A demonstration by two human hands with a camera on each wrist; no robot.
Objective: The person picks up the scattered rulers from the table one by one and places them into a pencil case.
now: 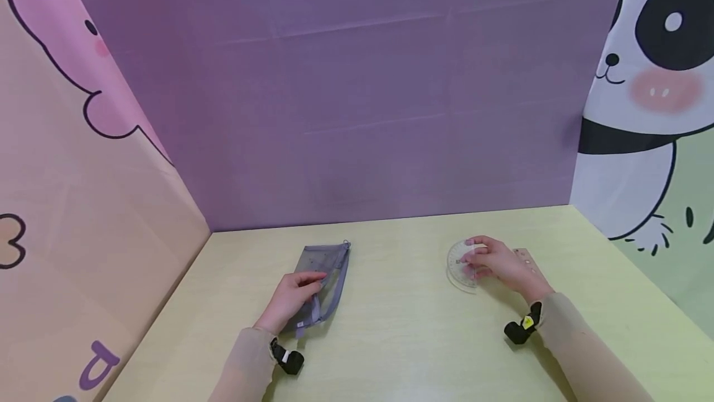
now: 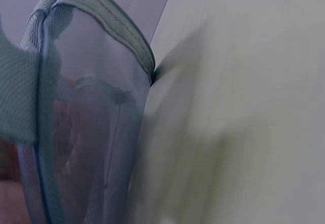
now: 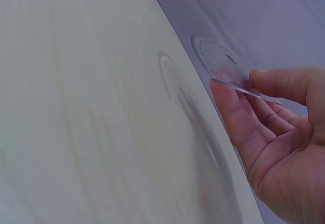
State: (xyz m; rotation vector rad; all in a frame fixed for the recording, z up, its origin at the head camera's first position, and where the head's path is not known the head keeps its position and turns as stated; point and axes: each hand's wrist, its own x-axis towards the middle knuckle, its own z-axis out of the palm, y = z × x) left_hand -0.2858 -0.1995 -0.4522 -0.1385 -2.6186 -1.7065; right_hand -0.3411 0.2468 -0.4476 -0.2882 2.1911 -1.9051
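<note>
A clear half-round protractor (image 1: 454, 264) is pinched between the thumb and fingers of my right hand (image 1: 504, 269). In the right wrist view the protractor (image 3: 216, 56) is tilted and held above the table, its shadow falling on the surface. On the left, my left hand (image 1: 289, 298) grips a grey-blue mesh zipper pouch (image 1: 320, 256) by its near side. The left wrist view shows the pouch's mesh wall (image 2: 96, 56) close up, standing off the table, with the fingers partly hidden behind it. Whether anything lies inside the pouch, I cannot tell.
Behind the right hand lies a flat, pale pinkish piece with holes (image 1: 525, 257), partly covered by the hand. The light wooden table (image 1: 390, 327) ends at a purple backdrop (image 1: 362, 111), with printed cloth panels on both sides.
</note>
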